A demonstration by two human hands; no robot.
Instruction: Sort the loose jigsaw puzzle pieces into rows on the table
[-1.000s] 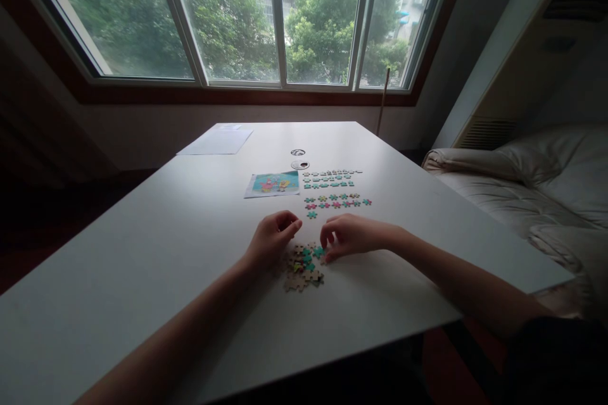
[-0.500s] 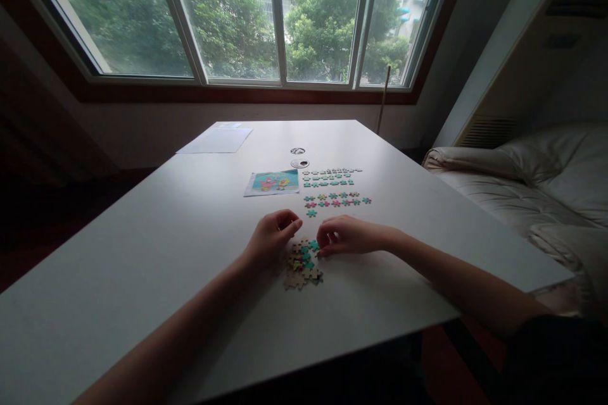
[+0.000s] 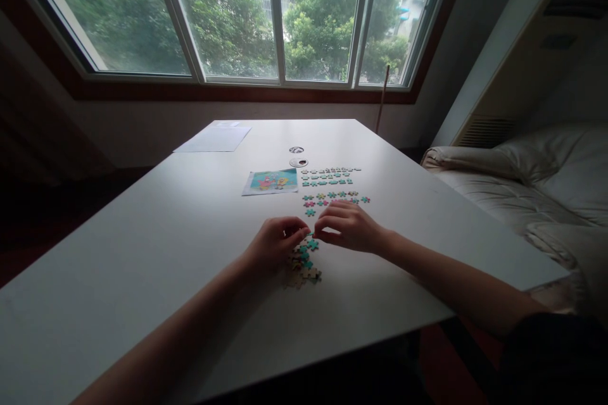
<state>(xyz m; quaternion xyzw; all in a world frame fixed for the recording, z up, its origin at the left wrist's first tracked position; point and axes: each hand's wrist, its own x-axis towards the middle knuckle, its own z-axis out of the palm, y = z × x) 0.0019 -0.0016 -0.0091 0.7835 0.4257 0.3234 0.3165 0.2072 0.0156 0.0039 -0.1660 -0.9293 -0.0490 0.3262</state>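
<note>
My left hand (image 3: 278,240) and my right hand (image 3: 350,226) meet fingertip to fingertip over the white table (image 3: 199,221). Between the pinched fingers shows a small teal jigsaw puzzle piece (image 3: 311,234), which both hands seem to grip. Just below them lies a heap of loose puzzle pieces (image 3: 303,273), some teal side up, others with the tan back up; my left hand hides part of it. Beyond my right hand, more puzzle pieces (image 3: 327,182) are laid out in rows, and its fingers cover some of the nearest ones.
Left of the rows lies a picture sheet (image 3: 272,182) with cartoon figures. Two round inserts (image 3: 298,162) sit farther back in the tabletop. White papers (image 3: 213,138) rest at the far left corner. A pale sofa (image 3: 484,180) stands to the right, and windows (image 3: 232,19) are ahead.
My right hand has lifted away from the heap, up and slightly left. My left hand has shifted right and a little lower, so the fingertips now meet around a teal puzzle piece.
</note>
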